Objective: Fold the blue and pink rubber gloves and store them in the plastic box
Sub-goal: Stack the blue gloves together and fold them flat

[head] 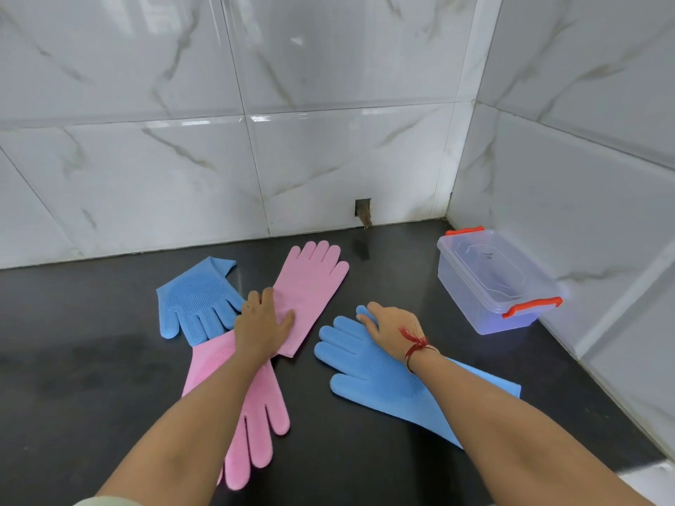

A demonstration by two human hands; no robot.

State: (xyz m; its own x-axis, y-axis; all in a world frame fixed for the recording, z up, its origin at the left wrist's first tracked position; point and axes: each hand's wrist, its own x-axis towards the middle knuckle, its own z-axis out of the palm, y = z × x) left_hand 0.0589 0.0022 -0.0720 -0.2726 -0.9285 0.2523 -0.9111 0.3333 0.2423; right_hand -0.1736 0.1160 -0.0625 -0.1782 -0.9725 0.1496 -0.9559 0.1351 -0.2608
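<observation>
Head view, my left hand (pixel 263 325) lay flat, fingers spread, on the upper pink glove (pixel 310 286), my right hand (pixel 392 328) pressed open on the near blue glove (pixel 369 370), plastic box (pixel 485 286) empty at right, lidless, black counter (pixel 73 323).

Head view: one wide-angle camera, worn on the person's head.
It looks forward and down from close above onto the dark table (pixel 365 451), facing the tiled wall (pixel 328 158) and right-hand corner; both forearms enter from the bottom edge.
</observation>
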